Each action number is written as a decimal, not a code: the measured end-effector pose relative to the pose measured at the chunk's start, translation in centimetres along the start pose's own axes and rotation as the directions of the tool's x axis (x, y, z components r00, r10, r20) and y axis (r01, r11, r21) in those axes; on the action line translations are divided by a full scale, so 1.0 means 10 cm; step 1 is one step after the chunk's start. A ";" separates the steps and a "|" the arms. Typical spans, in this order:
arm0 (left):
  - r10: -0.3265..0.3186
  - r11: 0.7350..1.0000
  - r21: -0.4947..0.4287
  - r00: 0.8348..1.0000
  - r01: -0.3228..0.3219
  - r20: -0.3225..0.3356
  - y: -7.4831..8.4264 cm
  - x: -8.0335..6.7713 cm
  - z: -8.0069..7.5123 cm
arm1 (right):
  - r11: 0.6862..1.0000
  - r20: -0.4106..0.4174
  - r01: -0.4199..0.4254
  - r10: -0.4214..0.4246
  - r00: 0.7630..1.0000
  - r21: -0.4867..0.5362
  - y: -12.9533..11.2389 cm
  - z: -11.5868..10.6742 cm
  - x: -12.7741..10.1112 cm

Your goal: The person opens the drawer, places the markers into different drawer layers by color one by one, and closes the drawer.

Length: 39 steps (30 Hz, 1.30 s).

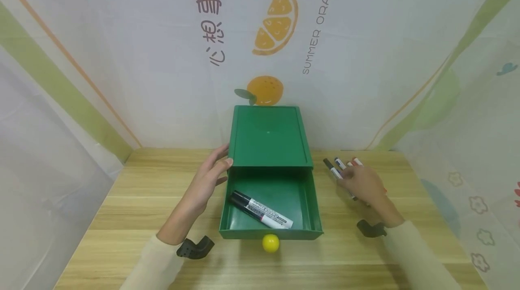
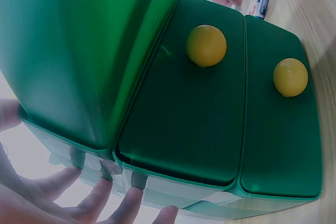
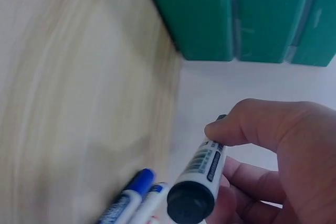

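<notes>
Tabletop: left hand (image 1: 205, 181) flat against cabinet (image 1: 268, 136); right hand (image 3: 273, 166) pinches marker (image 3: 199, 182).

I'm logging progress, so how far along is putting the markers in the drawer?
Done: one black marker lies in the open top drawer. In hand: the right hand grips another black marker, while the left hand steadies the green cabinet. Left: several markers remain on the table.

A staged recording booth is showing here — printed orange-pattern curtains (image 1: 276, 24) are enclosing 1 small wooden table (image 1: 122, 218) on 3 sides.
</notes>
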<state>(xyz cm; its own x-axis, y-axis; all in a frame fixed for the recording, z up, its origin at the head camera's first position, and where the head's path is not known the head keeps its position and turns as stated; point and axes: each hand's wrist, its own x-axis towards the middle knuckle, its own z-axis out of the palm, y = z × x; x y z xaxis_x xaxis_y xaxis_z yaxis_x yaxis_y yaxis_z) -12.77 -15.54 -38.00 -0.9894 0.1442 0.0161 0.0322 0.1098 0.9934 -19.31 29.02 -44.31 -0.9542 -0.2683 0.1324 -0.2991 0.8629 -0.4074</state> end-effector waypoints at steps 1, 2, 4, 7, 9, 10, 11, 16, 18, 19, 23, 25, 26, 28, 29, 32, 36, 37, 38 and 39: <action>0.000 1.000 0.001 1.000 0.000 0.000 0.00 0.00 0.00 | 1.000 -0.004 0.001 -0.001 1.000 0.003 -0.03 -0.03 -0.01; 0.000 1.000 0.002 1.000 0.000 -0.001 0.00 0.00 0.00 | 1.000 -0.007 -0.001 0.001 1.000 0.009 -0.05 -0.05 -0.01; 0.000 1.000 0.005 1.000 0.000 -0.002 0.00 0.00 0.00 | 1.000 -0.013 -0.007 0.007 1.000 0.010 -0.12 -0.11 -0.02; 0.000 1.000 0.007 1.000 0.000 -0.002 0.00 0.00 0.00 | 1.000 -0.025 -0.003 0.003 1.000 0.011 -0.24 -0.21 -0.05; 0.000 1.000 0.007 1.000 0.000 -0.002 0.00 0.00 0.00 | 1.000 -0.032 0.004 -0.004 0.999 0.008 -0.31 -0.28 -0.07; 0.000 1.000 0.007 1.000 0.000 -0.002 0.00 0.00 0.00 | 1.000 -0.035 0.007 -0.006 0.999 0.011 -0.34 -0.31 -0.07; 0.000 1.000 0.006 1.000 0.000 -0.001 0.00 0.00 0.00 | 1.000 -0.033 0.004 -0.003 0.999 0.015 -0.38 -0.34 -0.08; -0.003 1.000 0.004 1.000 0.003 0.000 0.00 0.00 0.00 | 0.998 -0.022 0.007 -0.006 1.000 0.064 -0.56 -0.50 -0.10; -0.005 1.000 0.002 1.000 0.005 0.000 0.00 0.00 0.00 | 0.997 -0.025 0.019 -0.017 1.000 0.077 -0.63 -0.56 -0.10; -0.006 1.000 0.002 1.000 0.006 -0.001 0.00 0.00 -0.01 | 0.997 -0.028 0.023 -0.021 0.999 0.078 -0.67 -0.59 -0.11; -0.009 1.000 0.003 1.000 0.009 -0.001 0.00 0.00 0.00 | 0.998 -0.047 0.057 -0.056 0.997 0.038 -0.82 -0.70 -0.12; -0.010 1.000 0.003 1.000 0.010 -0.003 0.00 0.00 0.00 | 0.997 -0.048 0.074 -0.073 0.996 0.027 -0.89 -0.77 -0.13; -0.010 1.000 0.004 1.000 0.010 -0.003 0.00 0.00 0.00 | 0.996 -0.047 0.085 -0.084 0.995 0.021 -0.93 -0.80 -0.13; -0.011 1.000 0.003 1.000 0.011 -0.002 0.00 0.00 0.00 | 0.995 -0.049 0.097 -0.097 0.994 0.011 -1.00 -0.86 -0.14; -0.011 1.000 0.003 1.000 0.011 -0.002 0.00 0.00 0.00 | 0.995 -0.051 0.103 -0.103 0.993 0.009 -1.03 -0.88 -0.14; -0.011 1.000 0.002 1.000 0.011 0.000 0.00 0.00 -0.01 | 0.992 -0.058 0.123 -0.123 0.991 -0.009 -1.12 -0.94 -0.15; -0.011 1.000 0.001 1.000 0.011 0.002 0.00 0.00 -0.01 | 0.992 -0.047 0.127 -0.127 0.991 -0.001 -1.26 -1.01 -0.19; -0.010 1.000 0.001 1.000 0.010 0.002 -0.01 0.00 -0.01 | 0.992 -0.041 0.129 -0.128 0.991 0.005 -1.30 -1.03 -0.20; -0.010 1.000 0.000 1.000 0.010 0.003 -0.01 0.00 -0.01 | 0.991 -0.036 0.130 -0.129 0.991 0.011 -1.34 -1.05 -0.21; -0.009 1.000 -0.002 1.000 0.009 0.004 -0.01 0.00 -0.01 | 0.990 -0.034 0.137 -0.137 0.990 0.010 -1.39 -1.07 -0.21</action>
<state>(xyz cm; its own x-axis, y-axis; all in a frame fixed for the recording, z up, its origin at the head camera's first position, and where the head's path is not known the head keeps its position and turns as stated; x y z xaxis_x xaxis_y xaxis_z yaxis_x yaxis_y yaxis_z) -12.76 -15.64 -38.06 -0.9891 0.1469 0.0063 0.0225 0.1095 0.9937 -13.08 22.21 -29.33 -0.9036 -0.3689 0.2178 -0.4273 0.8135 -0.3946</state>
